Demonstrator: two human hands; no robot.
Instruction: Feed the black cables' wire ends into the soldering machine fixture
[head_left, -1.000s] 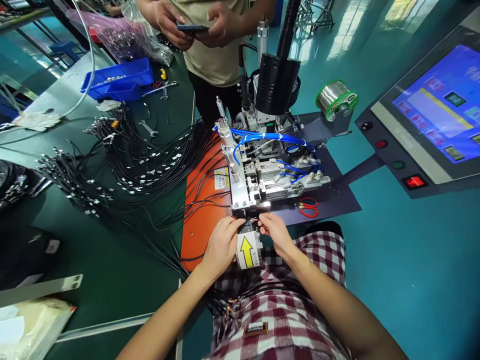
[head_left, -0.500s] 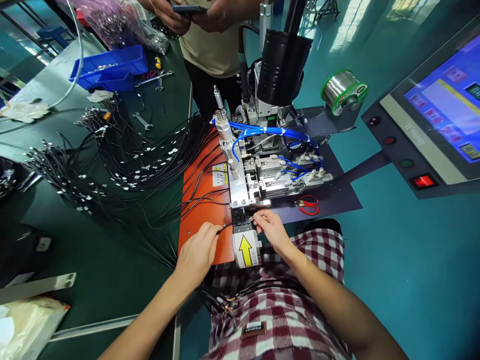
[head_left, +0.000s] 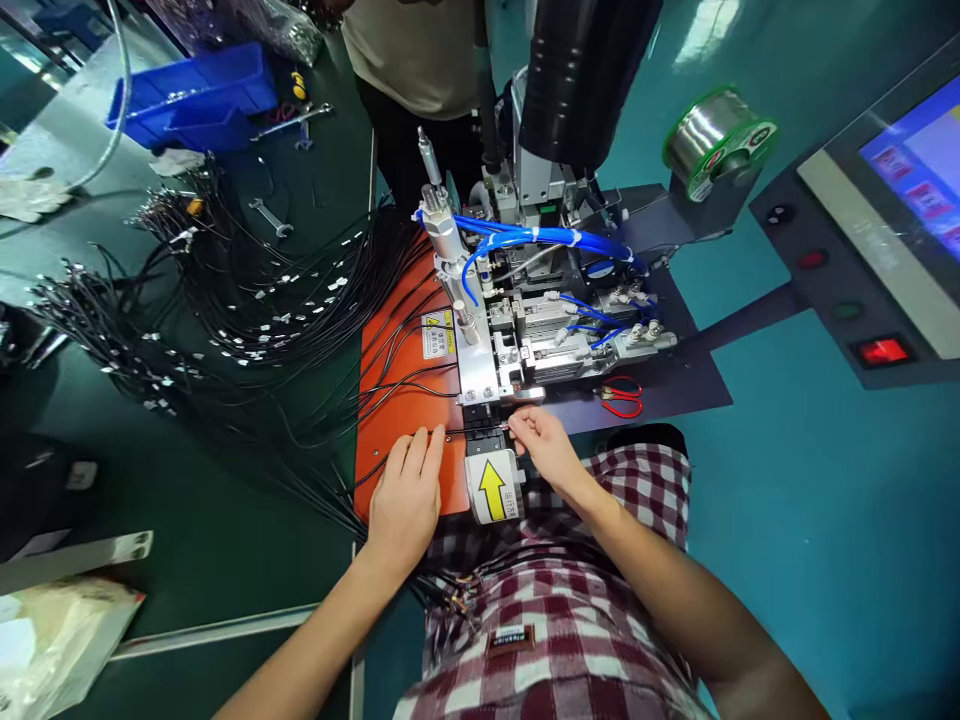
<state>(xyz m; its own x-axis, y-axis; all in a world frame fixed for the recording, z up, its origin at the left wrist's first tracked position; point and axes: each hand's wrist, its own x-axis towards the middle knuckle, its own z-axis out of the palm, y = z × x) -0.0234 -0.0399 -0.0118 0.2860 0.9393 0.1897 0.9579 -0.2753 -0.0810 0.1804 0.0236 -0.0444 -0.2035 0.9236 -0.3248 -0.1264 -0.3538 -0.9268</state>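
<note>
My right hand (head_left: 549, 447) pinches the tip of a black cable (head_left: 474, 430) between thumb and fingers, at the right side of the dark slotted fixture. The cable runs left across the fixture and passes under my left hand (head_left: 406, 495). That hand lies with its fingers stretched out on the orange plate (head_left: 396, 418), over the cable. Just in front of the cable is a motor housing with a yellow arrow label (head_left: 492, 487). Behind it stands the metal clamping machine (head_left: 476, 365), where several other black cables enter from the left.
Bundles of black cables (head_left: 281, 320) with white tags cover the bench at left, near wrenches (head_left: 270, 217) and a blue bin (head_left: 199, 95). Red-handled cutters (head_left: 622, 398) lie right of the machine. A solder spool (head_left: 718, 145) and control panel (head_left: 862, 270) stand farther right. Another person stands opposite.
My left hand has gone from gripping the cable to lying flat over it, fingers extended. The cable is now straighter across the fixture. My right hand still pinches its end. The view has shifted slightly.
</note>
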